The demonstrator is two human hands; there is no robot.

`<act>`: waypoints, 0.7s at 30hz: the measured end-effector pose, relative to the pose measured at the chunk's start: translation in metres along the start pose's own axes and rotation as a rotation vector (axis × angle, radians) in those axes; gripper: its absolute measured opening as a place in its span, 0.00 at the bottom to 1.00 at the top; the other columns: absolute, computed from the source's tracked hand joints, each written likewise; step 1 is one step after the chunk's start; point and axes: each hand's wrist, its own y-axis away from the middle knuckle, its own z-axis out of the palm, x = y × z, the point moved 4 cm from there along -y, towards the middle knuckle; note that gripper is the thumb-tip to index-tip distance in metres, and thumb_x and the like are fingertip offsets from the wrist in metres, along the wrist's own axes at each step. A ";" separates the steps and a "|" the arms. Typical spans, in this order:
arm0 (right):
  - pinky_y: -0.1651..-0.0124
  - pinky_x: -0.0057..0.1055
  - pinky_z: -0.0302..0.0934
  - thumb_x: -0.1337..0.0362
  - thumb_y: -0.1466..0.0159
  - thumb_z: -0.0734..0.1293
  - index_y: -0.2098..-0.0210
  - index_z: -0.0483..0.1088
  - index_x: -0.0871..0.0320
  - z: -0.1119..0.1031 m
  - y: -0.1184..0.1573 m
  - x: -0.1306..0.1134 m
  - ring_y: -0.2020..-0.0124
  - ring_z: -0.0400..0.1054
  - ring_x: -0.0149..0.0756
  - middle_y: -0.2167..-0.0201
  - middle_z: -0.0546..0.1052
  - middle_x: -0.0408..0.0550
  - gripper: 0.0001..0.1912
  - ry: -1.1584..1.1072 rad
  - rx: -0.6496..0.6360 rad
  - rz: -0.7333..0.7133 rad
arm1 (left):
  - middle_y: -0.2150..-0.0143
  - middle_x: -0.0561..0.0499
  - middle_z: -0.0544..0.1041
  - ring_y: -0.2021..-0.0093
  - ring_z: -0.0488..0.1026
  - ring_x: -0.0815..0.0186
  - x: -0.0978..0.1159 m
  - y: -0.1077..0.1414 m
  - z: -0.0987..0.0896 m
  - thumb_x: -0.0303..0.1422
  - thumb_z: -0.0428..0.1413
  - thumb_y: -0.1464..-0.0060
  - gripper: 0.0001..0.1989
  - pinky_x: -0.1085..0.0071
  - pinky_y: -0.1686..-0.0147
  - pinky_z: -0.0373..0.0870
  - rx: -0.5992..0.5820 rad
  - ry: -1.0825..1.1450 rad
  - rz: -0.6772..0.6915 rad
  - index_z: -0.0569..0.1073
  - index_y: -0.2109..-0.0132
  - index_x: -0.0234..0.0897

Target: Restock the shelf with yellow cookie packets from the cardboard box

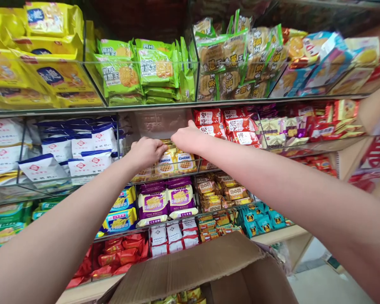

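Note:
Both arms reach into a clear-walled compartment on the middle shelf. My left hand [148, 153] has its fingers bent and closed on the upper left edge of a small yellow cookie packet [166, 165] printed "Cookies". My right hand [187, 137] is curled over the tops of the packets just behind a second cookie packet [185, 163]; its thumb points up and its fingertips are mostly hidden. The two packets stand side by side behind the clear front lip. Below, an open cardboard box [190, 270] holds more yellow packets [193, 294].
Red packets [240, 124] fill the compartment to the right, white-and-blue bags [91, 145] the one to the left. Purple soda biscuit packs [152, 207] sit beneath. Green biscuit packs [156, 63] are above, behind a clear shelf front. Clear dividers separate the compartments.

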 end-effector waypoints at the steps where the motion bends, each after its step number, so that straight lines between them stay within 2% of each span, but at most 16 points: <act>1: 0.53 0.51 0.45 0.74 0.42 0.56 0.69 0.72 0.62 0.001 0.000 -0.001 0.60 0.68 0.47 0.67 0.76 0.57 0.13 -0.002 0.023 0.006 | 0.70 0.47 0.76 0.65 0.70 0.58 0.001 -0.003 0.000 0.41 0.45 0.49 0.16 0.69 0.72 0.58 0.000 -0.012 -0.014 0.74 0.67 0.39; 6: 0.58 0.45 0.51 0.72 0.40 0.55 0.69 0.71 0.63 0.007 0.003 -0.005 0.63 0.69 0.46 0.69 0.76 0.57 0.13 -0.040 0.072 -0.046 | 0.74 0.50 0.76 0.70 0.71 0.62 0.004 -0.007 0.005 0.38 0.46 0.50 0.12 0.71 0.74 0.59 -0.017 -0.013 -0.022 0.73 0.70 0.40; 9: 0.61 0.41 0.54 0.73 0.41 0.56 0.69 0.71 0.64 0.006 0.007 -0.002 0.63 0.68 0.46 0.69 0.75 0.57 0.13 -0.049 0.102 -0.077 | 0.76 0.51 0.76 0.74 0.70 0.64 0.003 -0.003 0.006 0.38 0.47 0.50 0.13 0.72 0.75 0.60 0.018 -0.003 -0.010 0.72 0.72 0.39; 12: 0.60 0.40 0.55 0.72 0.40 0.55 0.66 0.70 0.65 -0.006 0.028 -0.001 0.59 0.64 0.45 0.65 0.73 0.57 0.12 -0.149 0.299 -0.063 | 0.73 0.51 0.77 0.71 0.72 0.63 0.003 0.000 0.002 0.38 0.46 0.49 0.13 0.72 0.71 0.64 0.127 0.026 0.025 0.73 0.69 0.39; 14: 0.55 0.41 0.55 0.68 0.38 0.54 0.64 0.69 0.64 -0.012 0.060 -0.011 0.57 0.61 0.43 0.63 0.71 0.55 0.13 -0.384 0.406 -0.070 | 0.63 0.48 0.78 0.61 0.72 0.61 0.004 0.009 -0.004 0.35 0.44 0.47 0.14 0.69 0.61 0.65 0.265 0.055 0.048 0.73 0.61 0.38; 15: 0.53 0.41 0.54 0.66 0.37 0.54 0.64 0.69 0.63 -0.011 0.081 -0.020 0.56 0.60 0.41 0.62 0.71 0.54 0.14 -0.548 0.401 -0.075 | 0.56 0.47 0.76 0.54 0.69 0.61 0.004 0.018 -0.007 0.34 0.43 0.46 0.15 0.66 0.55 0.62 0.346 0.061 0.052 0.71 0.56 0.37; 16: 0.51 0.40 0.53 0.63 0.37 0.54 0.64 0.69 0.60 -0.006 0.105 -0.035 0.57 0.60 0.38 0.63 0.71 0.51 0.13 -0.749 0.334 -0.122 | 0.51 0.46 0.72 0.48 0.65 0.60 0.006 0.033 -0.008 0.32 0.43 0.46 0.16 0.63 0.50 0.58 0.430 0.073 0.069 0.68 0.53 0.36; 17: 0.51 0.38 0.55 0.61 0.38 0.56 0.65 0.69 0.56 0.003 0.130 -0.051 0.57 0.61 0.36 0.63 0.71 0.48 0.11 -1.003 0.202 -0.110 | 0.47 0.45 0.69 0.44 0.60 0.60 0.008 0.053 -0.008 0.30 0.43 0.46 0.16 0.59 0.46 0.54 0.499 0.099 0.090 0.66 0.51 0.37; 18: 0.53 0.35 0.58 0.58 0.38 0.57 0.65 0.69 0.52 0.012 0.156 -0.068 0.59 0.62 0.34 0.62 0.71 0.45 0.11 -1.071 0.141 -0.089 | 0.47 0.47 0.69 0.42 0.57 0.60 0.013 0.077 -0.004 0.30 0.46 0.47 0.15 0.58 0.44 0.51 0.544 0.126 0.126 0.67 0.52 0.39; 19: 0.57 0.33 0.61 0.57 0.39 0.58 0.66 0.69 0.51 0.023 0.182 -0.086 0.61 0.63 0.33 0.62 0.72 0.45 0.10 -1.104 0.104 -0.069 | 0.48 0.49 0.70 0.42 0.57 0.59 0.020 0.107 0.002 0.29 0.50 0.49 0.13 0.56 0.43 0.50 0.583 0.244 0.235 0.69 0.55 0.43; 20: 0.59 0.32 0.62 0.56 0.39 0.59 0.65 0.69 0.51 0.035 0.206 -0.104 0.61 0.64 0.32 0.61 0.71 0.45 0.10 -1.138 0.070 -0.038 | 0.50 0.52 0.71 0.43 0.58 0.59 0.027 0.138 0.013 0.28 0.52 0.51 0.13 0.55 0.44 0.52 0.542 0.385 0.290 0.70 0.57 0.48; 21: 0.60 0.32 0.63 0.56 0.39 0.59 0.63 0.68 0.51 0.049 0.227 -0.120 0.61 0.64 0.32 0.59 0.70 0.47 0.10 -1.171 0.037 0.004 | 0.49 0.54 0.71 0.43 0.59 0.60 0.033 0.167 0.029 0.29 0.53 0.50 0.14 0.56 0.46 0.55 0.396 0.549 0.253 0.69 0.57 0.53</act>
